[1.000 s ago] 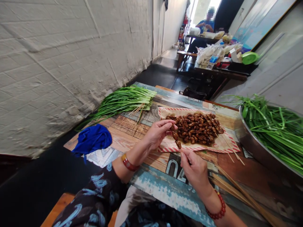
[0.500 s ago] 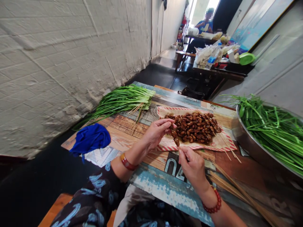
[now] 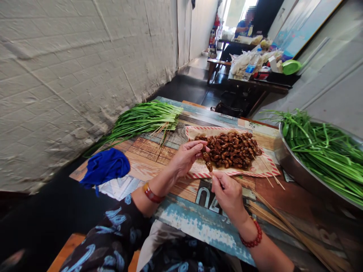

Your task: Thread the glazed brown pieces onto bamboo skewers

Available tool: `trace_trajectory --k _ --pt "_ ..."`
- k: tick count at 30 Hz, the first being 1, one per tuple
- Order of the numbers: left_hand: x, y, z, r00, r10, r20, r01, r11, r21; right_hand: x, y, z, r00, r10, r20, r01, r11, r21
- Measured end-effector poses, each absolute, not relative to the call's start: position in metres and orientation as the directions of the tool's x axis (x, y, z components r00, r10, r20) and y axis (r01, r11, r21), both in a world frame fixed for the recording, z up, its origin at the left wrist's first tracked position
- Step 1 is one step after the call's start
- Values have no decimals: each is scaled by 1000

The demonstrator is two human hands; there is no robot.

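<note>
At the front edge of the plank-printed worktop (image 3: 147, 149), the left hand (image 3: 185, 158) pinches the upper part of a bamboo skewer (image 3: 211, 174) between thumb and fingers, while the right hand (image 3: 228, 196) pinches its lower end at the fingertips. Glazed brown morsels (image 3: 206, 158) sit threaded on it, held just over the edge of a red-striped paper sheet (image 3: 265, 169) that carries a heaped pile of brown morsels (image 3: 229, 150). Loose bamboo skewers (image 3: 286, 223) lie toward the right corner, beside a steel basin of chives (image 3: 295, 170); a bundle of chives (image 3: 141, 121) lies along the far-left edge.
</note>
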State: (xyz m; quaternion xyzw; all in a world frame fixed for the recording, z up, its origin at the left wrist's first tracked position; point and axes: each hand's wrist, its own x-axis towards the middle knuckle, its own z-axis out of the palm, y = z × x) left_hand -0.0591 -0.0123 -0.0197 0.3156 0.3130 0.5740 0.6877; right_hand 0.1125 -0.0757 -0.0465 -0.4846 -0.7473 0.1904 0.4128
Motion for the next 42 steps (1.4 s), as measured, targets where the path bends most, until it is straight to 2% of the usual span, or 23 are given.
trace_trajectory --k 5,11,14,20,27,36,42 --pt "-61 -12 -18 253 958 -134 -651 271 709 116 -74 -46 -156 944 289 460 329 -825" --pt "-54 -19 -23 418 898 -139 -521 362 773 116 -73 -44 -154 965 213 395 258 -882" --pt "-53 -19 -24 394 914 -101 -536 318 782 115 -73 -44 -159 972 173 364 221 -905" --pt "-58 -14 -22 251 964 -82 -598 221 770 115 -75 -48 -206 966 154 357 221 -907" --pt "-52 -18 -27 410 901 -143 -557 371 743 115 -74 -45 -151 977 150 370 197 -908" --pt "-50 -20 -27 410 906 -100 -545 332 770 114 -75 -46 -133 977 167 388 207 -898" --pt "-44 -25 -24 442 884 -148 -489 376 787 115 -73 -45 -128 981 146 351 183 -918"
